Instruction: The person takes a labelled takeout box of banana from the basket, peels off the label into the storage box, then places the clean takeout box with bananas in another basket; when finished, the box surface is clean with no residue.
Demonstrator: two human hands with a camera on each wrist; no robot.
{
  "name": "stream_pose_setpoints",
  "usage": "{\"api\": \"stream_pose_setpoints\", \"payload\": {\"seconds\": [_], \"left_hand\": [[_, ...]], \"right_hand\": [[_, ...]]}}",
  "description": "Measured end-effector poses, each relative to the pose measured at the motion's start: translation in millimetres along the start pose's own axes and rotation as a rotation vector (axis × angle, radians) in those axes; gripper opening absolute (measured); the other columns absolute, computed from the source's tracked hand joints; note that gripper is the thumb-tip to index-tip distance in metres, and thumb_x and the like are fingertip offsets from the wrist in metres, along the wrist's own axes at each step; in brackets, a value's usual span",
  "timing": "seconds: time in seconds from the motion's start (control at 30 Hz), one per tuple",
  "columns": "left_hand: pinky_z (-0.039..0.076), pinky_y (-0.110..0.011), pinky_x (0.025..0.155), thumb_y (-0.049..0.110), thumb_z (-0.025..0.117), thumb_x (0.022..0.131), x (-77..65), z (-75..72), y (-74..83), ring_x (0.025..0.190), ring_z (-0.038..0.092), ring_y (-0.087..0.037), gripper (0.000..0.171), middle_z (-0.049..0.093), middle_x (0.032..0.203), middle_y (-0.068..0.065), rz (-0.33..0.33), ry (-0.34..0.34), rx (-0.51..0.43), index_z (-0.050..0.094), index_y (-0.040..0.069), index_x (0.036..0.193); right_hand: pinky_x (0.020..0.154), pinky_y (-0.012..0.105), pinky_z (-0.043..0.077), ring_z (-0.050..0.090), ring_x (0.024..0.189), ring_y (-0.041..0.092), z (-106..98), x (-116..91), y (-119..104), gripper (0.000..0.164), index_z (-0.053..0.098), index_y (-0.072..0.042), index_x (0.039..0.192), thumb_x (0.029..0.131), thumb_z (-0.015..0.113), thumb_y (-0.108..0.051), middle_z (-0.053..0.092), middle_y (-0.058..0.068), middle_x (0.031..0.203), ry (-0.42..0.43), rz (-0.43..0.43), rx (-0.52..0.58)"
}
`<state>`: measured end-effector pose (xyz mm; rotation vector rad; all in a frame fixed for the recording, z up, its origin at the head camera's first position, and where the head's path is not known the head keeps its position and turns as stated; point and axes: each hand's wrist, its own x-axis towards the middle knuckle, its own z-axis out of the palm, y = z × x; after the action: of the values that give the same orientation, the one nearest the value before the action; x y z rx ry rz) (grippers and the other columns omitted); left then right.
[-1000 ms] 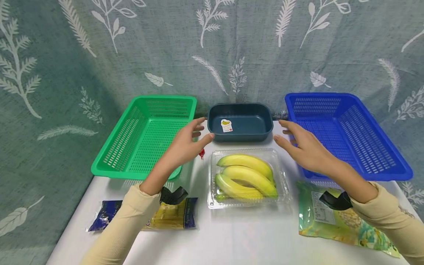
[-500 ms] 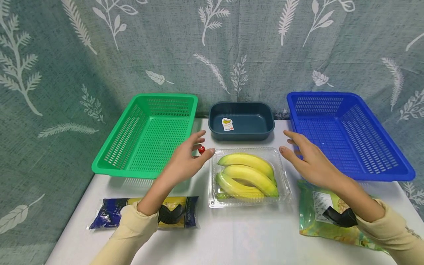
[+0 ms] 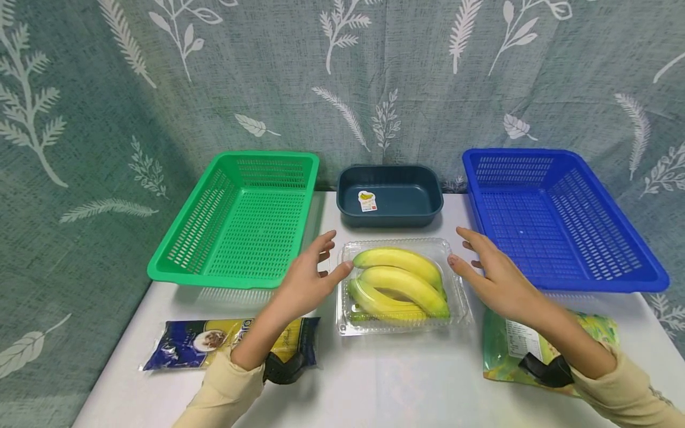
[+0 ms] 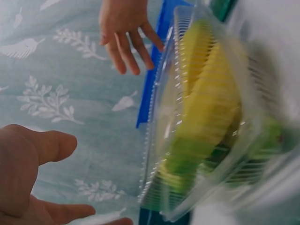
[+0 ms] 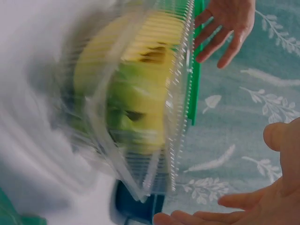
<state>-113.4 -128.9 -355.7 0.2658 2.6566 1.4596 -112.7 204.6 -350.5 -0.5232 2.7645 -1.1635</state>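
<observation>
A clear plastic clamshell box (image 3: pixel 350 327) with several yellow bananas (image 3: pixel 401 285) inside rests on the white table between my hands. My left hand (image 3: pixel 313 276) hovers at its left side, thumb tip overlapping the box's edge in the head view. On the other side, my right hand (image 3: pixel 495 273) is held with its thumb close to the box's right edge. Both hands have relaxed, spread fingers and hold nothing. In the left wrist view the box (image 4: pixel 159 117) stands beyond my left thumb; the right wrist view shows bananas (image 5: pixel 136 84) through the ridged lid.
Behind the box stands a dark blue tub (image 3: pixel 390 220) with a banana sticker. A green basket (image 3: pixel 230 279) is at left, a blue basket (image 3: pixel 594 285) at right. A pasta packet (image 3: pixel 182 345) lies front left, a green bag (image 3: pixel 495 351) front right.
Both hands have come down and nearer, from beside the dark tub to the two sides of the banana box. The box and the other things have stayed in place.
</observation>
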Motion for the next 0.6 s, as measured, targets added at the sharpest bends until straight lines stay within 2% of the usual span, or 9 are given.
{"api": "stream_pose_setpoints", "payload": {"seconds": [0.2,0.43,0.6], "left_hand": [[0.048,-0.053,0.1,0.027,0.069,0.095,-4.1,8.3,-9.7,0.133,0.045,-0.045,0.076,0.04,0.15,-0.027,-0.013,0.001,-0.034,0.03,0.006,0.156],[0.048,-0.053,0.099,0.029,0.069,0.094,-6.4,20.9,-20.8,0.132,0.046,-0.046,0.081,0.041,0.149,-0.027,-0.067,-0.004,-0.029,0.024,0.008,0.158],[0.045,-0.056,0.101,0.029,0.068,0.094,-4.0,29.0,-28.4,0.13,0.047,-0.048,0.085,0.042,0.146,-0.031,-0.105,-0.002,-0.042,0.019,0.002,0.157]], "right_hand": [[0.102,0.069,0.037,0.026,0.142,0.049,13.4,-3.3,3.6,0.078,0.003,-0.01,0.161,0.106,0.049,-0.04,0.011,0.022,0.163,-0.023,0.025,0.045],[0.101,0.069,0.037,0.026,0.142,0.051,25.2,-7.0,11.1,0.081,0.0,-0.007,0.16,0.105,0.049,-0.041,0.009,0.022,0.164,-0.037,0.051,0.071],[0.104,0.066,0.036,0.027,0.141,0.052,33.6,-7.6,18.4,0.083,-0.003,-0.002,0.159,0.106,0.049,-0.039,0.007,0.027,0.163,-0.043,0.061,0.112]]}}
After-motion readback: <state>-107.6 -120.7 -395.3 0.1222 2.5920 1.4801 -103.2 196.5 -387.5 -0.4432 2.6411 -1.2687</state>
